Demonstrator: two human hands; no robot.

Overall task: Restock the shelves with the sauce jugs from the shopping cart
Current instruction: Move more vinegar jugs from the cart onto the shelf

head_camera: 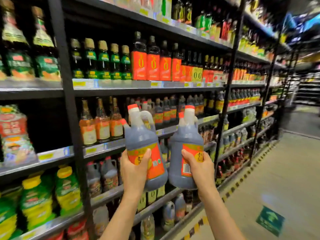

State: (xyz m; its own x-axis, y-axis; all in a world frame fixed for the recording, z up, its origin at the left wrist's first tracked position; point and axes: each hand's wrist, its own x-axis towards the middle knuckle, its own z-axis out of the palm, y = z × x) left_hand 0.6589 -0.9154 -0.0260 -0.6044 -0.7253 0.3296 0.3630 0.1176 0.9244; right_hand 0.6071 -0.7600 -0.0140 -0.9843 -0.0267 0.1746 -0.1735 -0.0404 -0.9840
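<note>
My left hand (134, 170) grips a dark sauce jug (143, 141) by its lower body; the jug has a red cap, a white neck with a handle and an orange-red label. My right hand (200, 168) grips a second, matching sauce jug (186, 141) around its labelled side. Both jugs are held upright in the air, close together, in front of the black shelves (72, 129). Behind them, jugs of the same kind (162, 110) stand in a row on the middle shelf. The shopping cart is out of view.
Black shelving packed with bottles runs from the left into the distance on the right. Green and yellow bottles (37, 201) fill the lower left shelf. The aisle floor (277, 170) lies to the right, with a yellow-black striped edge and a green floor sticker (270, 220).
</note>
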